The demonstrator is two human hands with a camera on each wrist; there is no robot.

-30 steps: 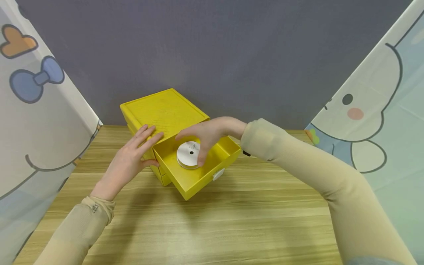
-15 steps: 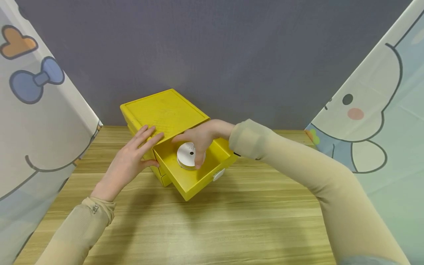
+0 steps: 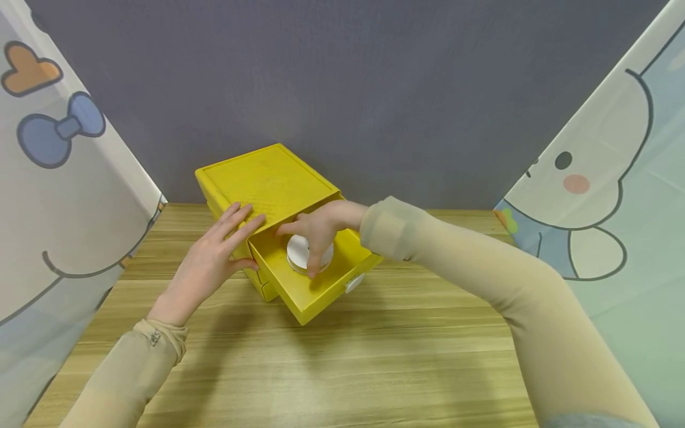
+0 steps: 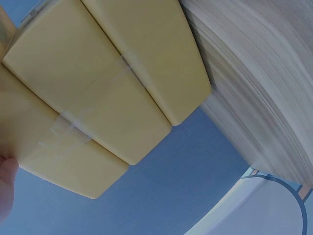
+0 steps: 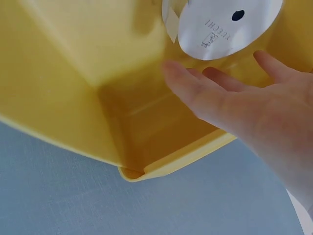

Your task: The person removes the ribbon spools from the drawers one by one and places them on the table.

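Inside the drawer (image 3: 327, 302), the right hand (image 3: 323, 227) partly hides a spool (image 3: 297, 251).

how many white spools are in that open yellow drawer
1: the white spool lies in the open drawer, partly covered by the right hand in the head view. More could be hidden farther back.

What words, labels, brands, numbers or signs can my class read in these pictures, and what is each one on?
"YUECHI" (as it appears, upside down in the right wrist view): on the face of the white spool.
Small emblem beside that word, on the same face: too small to make out.
Dark lettering on the left sleeve cuff: too small and blurred to read.
No numbers are legible.
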